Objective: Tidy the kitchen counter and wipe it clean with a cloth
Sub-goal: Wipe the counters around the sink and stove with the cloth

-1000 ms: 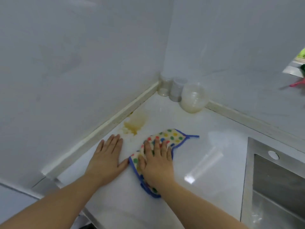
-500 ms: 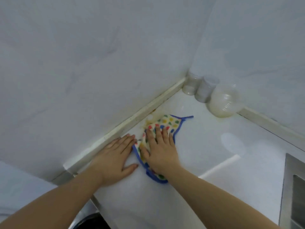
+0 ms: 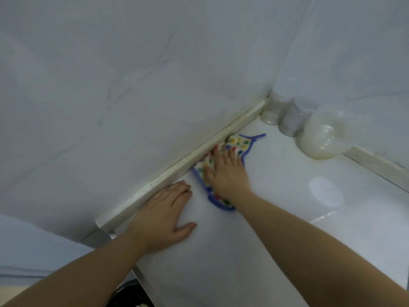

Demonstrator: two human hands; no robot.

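Counter [image 3: 287, 173]: visible surface looks clean, though glare may hide streaks; wiping judged mid-way. Three containers [image 3: 294, 120] grouped in corner. Left hand [image 3: 163, 216] flat, fingers straight, bracing. Right hand [image 3: 225, 173], fingers extended, presses spotted cloth [image 3: 240, 141] against wall ledge [image 3: 177, 169].

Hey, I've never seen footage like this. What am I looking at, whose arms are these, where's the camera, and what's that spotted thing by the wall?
There is no machine here. These are a person's two bare arms, filmed by one wide-angle camera worn on their head. It looks forward and down, which is why you see the arms reaching away from you.

The left hand rests flat on the white counter. The right hand presses the spotted, blue-edged cloth down with straight fingers, right beside the ledge at the foot of the wall. Neither hand grips anything.

In the corner stand a clear jar, a second jar and a cloudy plastic container.
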